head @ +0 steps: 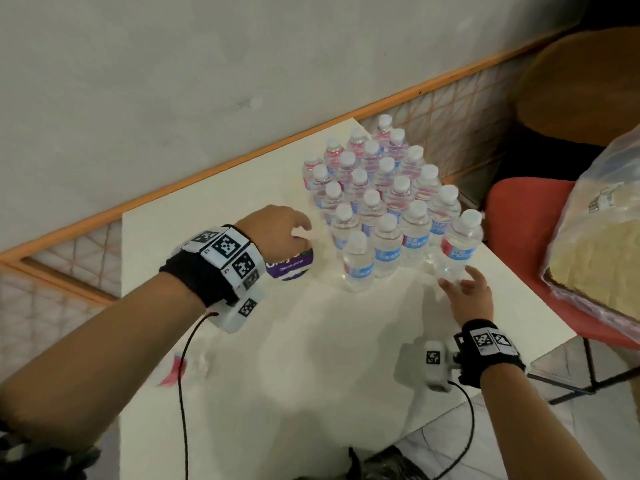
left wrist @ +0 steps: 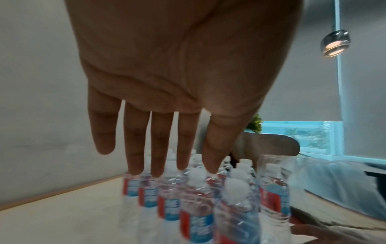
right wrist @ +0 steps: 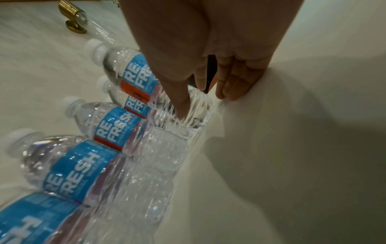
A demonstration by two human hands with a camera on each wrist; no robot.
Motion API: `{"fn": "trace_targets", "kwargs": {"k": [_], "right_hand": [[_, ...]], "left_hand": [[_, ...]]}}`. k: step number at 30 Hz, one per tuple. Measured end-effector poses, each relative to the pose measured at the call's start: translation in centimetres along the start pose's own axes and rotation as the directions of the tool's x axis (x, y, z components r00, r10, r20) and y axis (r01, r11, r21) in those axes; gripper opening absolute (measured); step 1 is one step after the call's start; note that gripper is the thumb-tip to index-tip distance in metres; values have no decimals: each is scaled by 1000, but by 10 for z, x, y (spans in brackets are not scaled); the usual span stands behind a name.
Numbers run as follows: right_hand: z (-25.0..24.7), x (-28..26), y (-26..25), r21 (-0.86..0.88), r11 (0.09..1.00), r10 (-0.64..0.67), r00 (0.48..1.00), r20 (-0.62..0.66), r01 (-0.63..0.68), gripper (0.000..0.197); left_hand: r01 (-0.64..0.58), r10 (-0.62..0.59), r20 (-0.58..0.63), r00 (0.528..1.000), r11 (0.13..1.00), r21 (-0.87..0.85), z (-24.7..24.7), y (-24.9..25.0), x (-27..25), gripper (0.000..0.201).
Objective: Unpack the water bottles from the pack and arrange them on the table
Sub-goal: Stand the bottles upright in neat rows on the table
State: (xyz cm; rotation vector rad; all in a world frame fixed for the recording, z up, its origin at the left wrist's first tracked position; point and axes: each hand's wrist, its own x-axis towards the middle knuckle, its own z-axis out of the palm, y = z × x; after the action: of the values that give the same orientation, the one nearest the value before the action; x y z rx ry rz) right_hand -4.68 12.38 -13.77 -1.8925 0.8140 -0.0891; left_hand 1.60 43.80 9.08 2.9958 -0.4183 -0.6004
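Head view shows my right hand [head: 467, 292] open, fingertips nudging the end bottle [head: 459, 245] into line near the desk [head: 311, 341] edge, my left hand [head: 277, 230] spread, holding nothing.

Clear, glossy plastic water bottles [head: 384, 206] with ribbed walls, matt white plastic caps and shiny blue-and-red film labels are seen on a smooth, matt cream table [head: 311, 341]. A purple-and-white printed container [head: 292, 266], slightly glossy, is seen beside them. Black knitted cloth wristbands [head: 197, 278] are worn, fitted with matt white plastic blocks bearing printed black-and-white paper-like markers. A thin, crinkled translucent plastic bag [head: 595, 216] is shown on a red chair seat [head: 519, 216] of matt finish. The wall [head: 207, 64] behind is painted matt grey, slightly rough.
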Motion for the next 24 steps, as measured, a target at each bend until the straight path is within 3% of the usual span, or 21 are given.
{"fn": "trace_targets", "kwargs": {"k": [5,10,16,19,20,24], "right_hand": [[2,-26,-6,-4,999,39,999,34,-38,61],[29,-61,-21,-68,997,-32,990,135,41,42],[56,-103,-53,-79,978,-158,938,310,191,26],[64,-122,-68,-62,965,-212,899,382,254,22],[66,-127,-73,-58,962,-224,890,397,268,21],[78,-149,-90,-44,946,-268,850,453,322,24]], "left_hand": [[201,-205,86,975,978,58,9,-66,-43,47],[315,-346,168,923,931,183,33,-117,-78,56],[307,-335,102,937,926,219,50,-136,-77,50],[298,-319,85,944,934,198,47,-145,-72,16],[296,-311,77,947,941,164,45,-146,-70,13],[198,-202,51,978,977,84,43,-127,-68,31]]}}
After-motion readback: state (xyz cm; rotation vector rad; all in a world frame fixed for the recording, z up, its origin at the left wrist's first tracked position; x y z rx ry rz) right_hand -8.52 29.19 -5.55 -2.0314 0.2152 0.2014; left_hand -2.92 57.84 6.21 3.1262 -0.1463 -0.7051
